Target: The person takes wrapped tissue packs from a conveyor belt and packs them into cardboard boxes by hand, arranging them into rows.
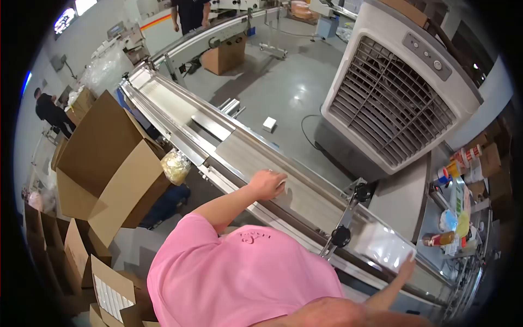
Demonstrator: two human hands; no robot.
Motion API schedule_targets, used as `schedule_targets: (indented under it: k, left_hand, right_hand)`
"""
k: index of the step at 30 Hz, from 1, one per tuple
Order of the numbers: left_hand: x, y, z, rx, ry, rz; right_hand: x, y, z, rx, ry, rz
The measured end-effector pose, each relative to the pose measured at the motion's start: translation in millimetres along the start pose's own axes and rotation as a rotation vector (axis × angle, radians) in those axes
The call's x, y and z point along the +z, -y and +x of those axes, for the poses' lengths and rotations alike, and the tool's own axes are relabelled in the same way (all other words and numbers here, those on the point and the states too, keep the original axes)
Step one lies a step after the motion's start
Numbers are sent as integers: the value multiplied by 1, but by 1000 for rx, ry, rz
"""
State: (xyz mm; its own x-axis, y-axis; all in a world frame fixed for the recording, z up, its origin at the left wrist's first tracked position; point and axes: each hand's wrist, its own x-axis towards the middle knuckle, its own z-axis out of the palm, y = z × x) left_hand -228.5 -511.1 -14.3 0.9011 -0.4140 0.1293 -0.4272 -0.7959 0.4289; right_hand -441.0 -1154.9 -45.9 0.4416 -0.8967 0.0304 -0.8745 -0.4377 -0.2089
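My left hand (267, 184) hovers over or rests on the conveyor belt (239, 152), its fingers curled inward. The inside of its grip is hidden from this view. At the lower right my right hand (406, 267) is at the near corner of a shiny white pack in clear plastic (381, 244), its fingers closed against the edge. That pack lies on the conveyor's right end, just past a metal bracket with black knobs (341, 236).
A large air cooler (392, 103) stands beyond the conveyor. Open cardboard boxes (128, 185) crowd the left, near a bag of yellowish wrap (175, 167). A small white box (269, 124) lies on the floor. Bottles and tape cover a side table (436, 218). Two people stand farther back.
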Motion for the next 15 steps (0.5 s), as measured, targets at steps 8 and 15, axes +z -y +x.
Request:
schedule_targets:
  k: [8, 15]
  left_hand:
    - [-89, 123, 14, -509, 92, -584]
    - [-157, 271, -7, -495, 42, -758]
  right_hand:
    - [-45, 134, -165, -256, 622, 1356]
    - [-91, 282, -359, -383, 427, 1368]
